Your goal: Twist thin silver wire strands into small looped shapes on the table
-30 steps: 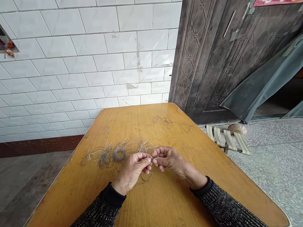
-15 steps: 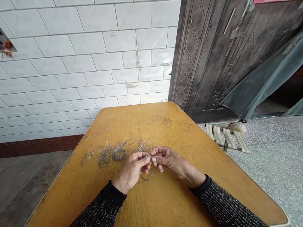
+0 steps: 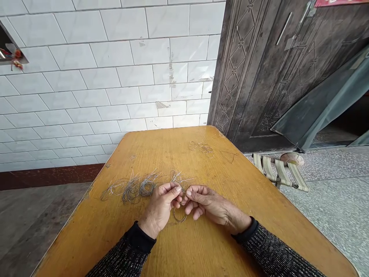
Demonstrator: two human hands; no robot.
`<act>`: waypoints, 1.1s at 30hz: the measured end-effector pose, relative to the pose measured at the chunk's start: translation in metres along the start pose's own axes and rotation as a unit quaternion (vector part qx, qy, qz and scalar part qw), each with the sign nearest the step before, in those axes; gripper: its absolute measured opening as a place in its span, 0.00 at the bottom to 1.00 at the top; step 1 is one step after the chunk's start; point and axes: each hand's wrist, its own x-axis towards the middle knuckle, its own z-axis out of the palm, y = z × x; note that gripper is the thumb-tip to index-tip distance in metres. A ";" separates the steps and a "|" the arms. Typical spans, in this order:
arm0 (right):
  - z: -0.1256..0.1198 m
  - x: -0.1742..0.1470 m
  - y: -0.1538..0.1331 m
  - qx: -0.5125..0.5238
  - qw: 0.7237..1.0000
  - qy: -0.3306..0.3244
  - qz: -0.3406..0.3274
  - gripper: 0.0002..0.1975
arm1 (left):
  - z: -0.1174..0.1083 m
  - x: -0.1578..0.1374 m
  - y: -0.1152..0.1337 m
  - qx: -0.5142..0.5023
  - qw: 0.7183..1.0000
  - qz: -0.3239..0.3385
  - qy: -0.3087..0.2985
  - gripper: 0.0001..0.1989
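Note:
Above the wooden table, my left hand pinches a thin wire ring between thumb and forefinger. The ring's lower loop hangs below the fingers; its upper part is hidden by them. My right hand is just to the right, thumb and forefinger closed at the same wire, other fingers loosely curled. Exactly where the wire ends lie between the fingertips is too small to tell. Behind my left hand lie several coiled wire bundles in a row, with loose ends sticking up.
Several thin wire rings lie near the table's far right side, beside a bent, triangular piece of wire. A white tiled wall borders the far end. To the right are a dark door and a folding stool with striped straps.
My right fingertips have moved slightly away from my left, and the lower right fingers have spread. More of the ring's hanging loop shows. The view has shifted a little.

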 end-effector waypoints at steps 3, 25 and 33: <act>0.001 0.000 0.000 0.022 1.000 -0.018 0.012 0.14 | -0.001 0.000 -0.002 0.014 1.000 0.012 -0.019 0.09; -0.002 0.003 -0.001 0.051 0.997 -0.005 0.050 0.12 | -0.003 0.000 -0.002 0.076 0.996 -0.002 -0.042 0.11; -0.005 0.001 -0.005 0.051 0.999 0.010 0.005 0.12 | -0.004 -0.002 0.007 -0.012 0.997 -0.021 -0.071 0.11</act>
